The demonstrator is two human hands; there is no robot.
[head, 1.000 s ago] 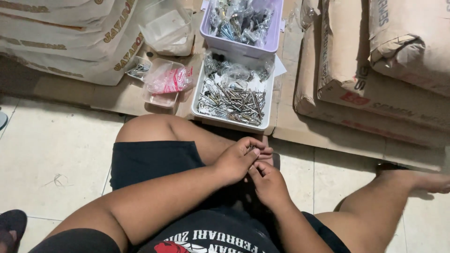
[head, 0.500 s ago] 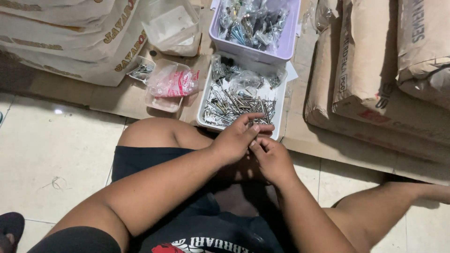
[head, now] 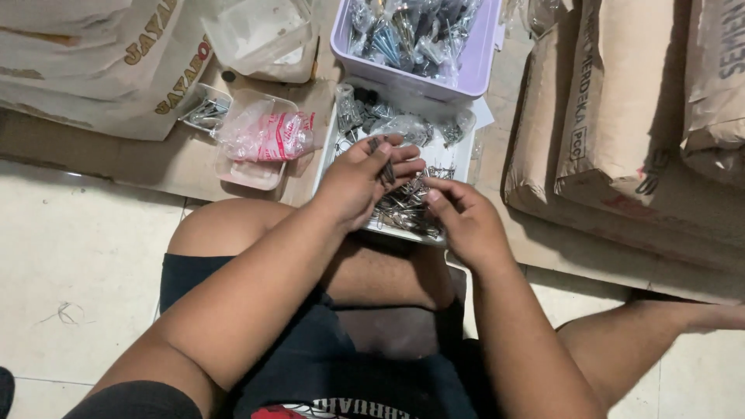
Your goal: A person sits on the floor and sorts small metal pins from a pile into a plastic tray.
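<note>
left hand over the white tray, fingers loosely curled and pinching a small dark screw between thumb and fingertips; long axis of the screw running away from the body, up along the fingers. right hand just beside it, toward the body and to its right, fingers bent down into the heap of screws under both hands; whether pinching one, impossible to tell. heap closer to the right hand, directly beneath its fingertips. purple bin of bagged hardware beyond the left hand; clear bag well off to its left.
</note>
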